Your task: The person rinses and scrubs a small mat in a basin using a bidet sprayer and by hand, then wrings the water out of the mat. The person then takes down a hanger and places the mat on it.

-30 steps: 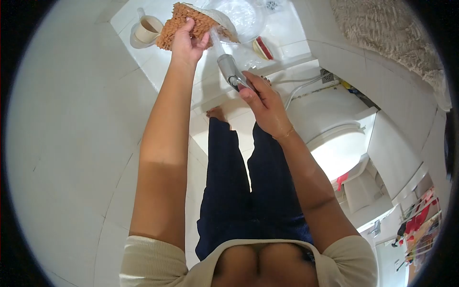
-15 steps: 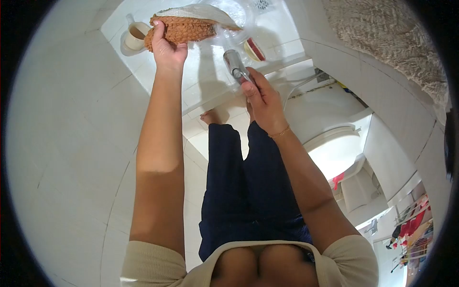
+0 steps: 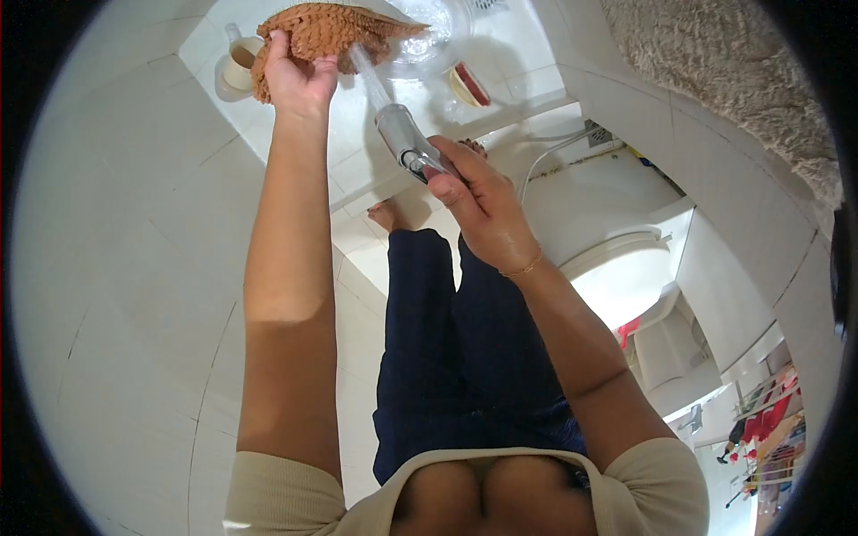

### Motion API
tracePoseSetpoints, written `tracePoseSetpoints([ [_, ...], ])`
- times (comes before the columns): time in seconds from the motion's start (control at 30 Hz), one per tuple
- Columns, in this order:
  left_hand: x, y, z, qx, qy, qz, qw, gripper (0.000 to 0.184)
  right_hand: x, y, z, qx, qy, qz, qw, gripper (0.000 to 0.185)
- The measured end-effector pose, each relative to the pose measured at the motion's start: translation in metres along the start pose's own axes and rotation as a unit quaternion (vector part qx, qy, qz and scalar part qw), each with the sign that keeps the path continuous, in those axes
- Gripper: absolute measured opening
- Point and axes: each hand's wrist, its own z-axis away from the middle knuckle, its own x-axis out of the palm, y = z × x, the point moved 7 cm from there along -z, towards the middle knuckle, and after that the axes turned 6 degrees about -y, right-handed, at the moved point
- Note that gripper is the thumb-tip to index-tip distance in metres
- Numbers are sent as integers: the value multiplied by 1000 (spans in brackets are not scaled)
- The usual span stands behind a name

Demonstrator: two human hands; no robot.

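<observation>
Gripped in my left hand (image 3: 302, 79) is a brown, shaggy textile (image 3: 335, 31) with a pale backing along its upper edge. My right hand (image 3: 478, 192) is wrapped round a silver spray nozzle (image 3: 404, 136), and a jet of water (image 3: 368, 73) runs from it onto the textile's lower edge. Right of the textile, a brush with red bristles (image 3: 470, 85) lies on the white tiled floor. A cream cup (image 3: 239, 64) stands left of the textile. Behind the textile is a clear round basin (image 3: 438, 40) with water in it.
A low white ledge (image 3: 357, 192) borders the wet area, with my feet just this side of it. The toilet (image 3: 621, 268) stands at the right. A hose (image 3: 545, 161) runs by a floor drain. A shaggy grey mat (image 3: 724, 80) is at the upper right.
My left hand and the textile have shifted left, and the textile's spread has changed. The nozzle went right and then back left, its jet now meeting the textile's lower edge.
</observation>
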Motion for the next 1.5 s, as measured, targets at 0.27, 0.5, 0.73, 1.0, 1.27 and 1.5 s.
tracePoseSetpoints([
  [0.27, -6, -1, -4, -2, 4, -5, 1000, 39, -28, 3, 7, 91, 17, -243, 966, 44],
  [0.5, -5, 8, -7, 12, -8, 0, 1000, 43, -16, -11, 14, 47, -16, -170, 984, 44],
  [0.73, -18, 18, -7, 3, 12, 87, 996, 43, -15, -3, 23, 61, 19, -61, 996, 45],
  [1.0, -27, 24, -5, 2, 2, 103, 995, 44, -12, -3, 21, 47, 10, -28, 998, 45],
  [1.27, -37, 34, 7, 9, -12, 23, 1000, 47, -22, 22, 19, 110, 19, -55, 992, 40],
  [1.5, -59, 39, 15, 9, 39, -48, 998, 41, 1, -27, 21, -18, -103, -78, 992, 50],
])
